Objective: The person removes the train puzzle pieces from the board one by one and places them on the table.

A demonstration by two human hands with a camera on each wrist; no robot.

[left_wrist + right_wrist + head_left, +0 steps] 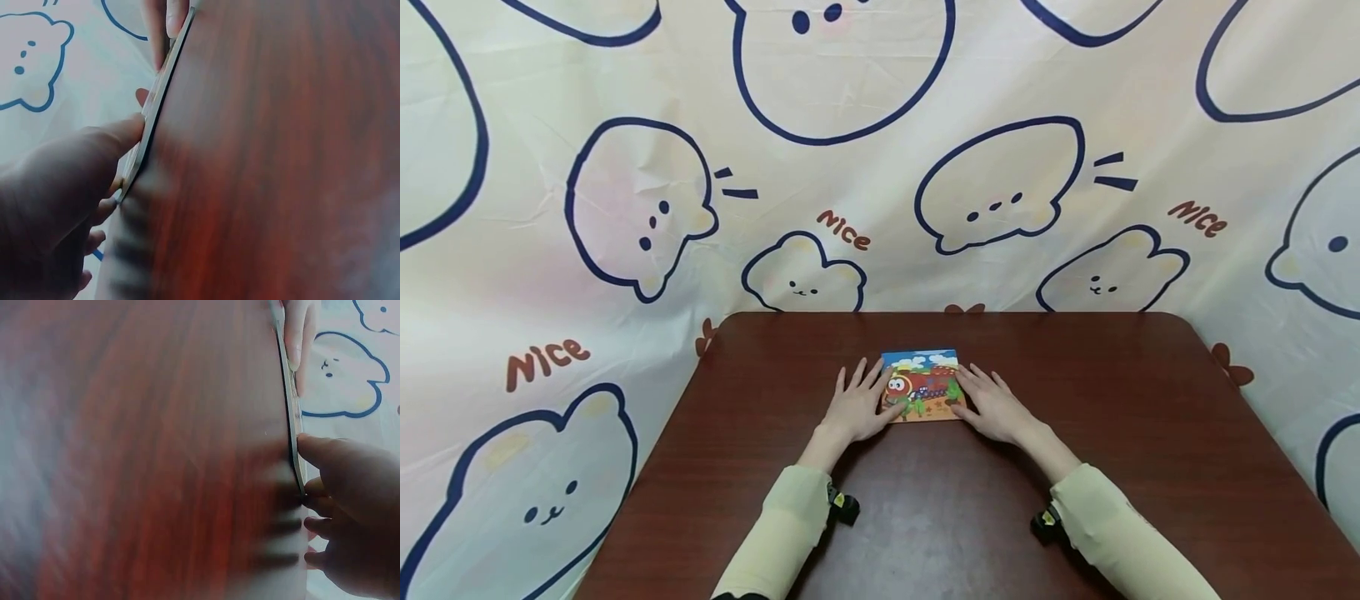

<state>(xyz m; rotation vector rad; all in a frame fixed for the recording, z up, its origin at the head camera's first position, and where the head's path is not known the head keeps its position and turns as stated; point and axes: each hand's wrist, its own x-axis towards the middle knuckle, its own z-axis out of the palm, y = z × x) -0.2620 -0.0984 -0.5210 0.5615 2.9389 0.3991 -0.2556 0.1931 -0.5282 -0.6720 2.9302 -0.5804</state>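
A thin square picture board [931, 385] lies flat on the brown table. It shows a red cartoon creature with big eyes, blue sky, clouds, green plants and orange ground. My left hand [859, 407] rests at its left side with fingers spread, thumb and fingertips touching the board. On the other side my right hand [997, 408] does the same, its fingers fairly straight at the right edge. Seen edge-on in the left wrist view, the board [156, 103] has a dark, thin rim. The right wrist view shows the thumb touching the board [291, 412] from above.
The dark wooden table [940, 508] has rounded far corners. Behind and beside it hangs a pale cloth [880, 183] printed with bear outlines and the word Nice. Both wrists wear small black cameras on straps, over light green sleeves [790, 517].
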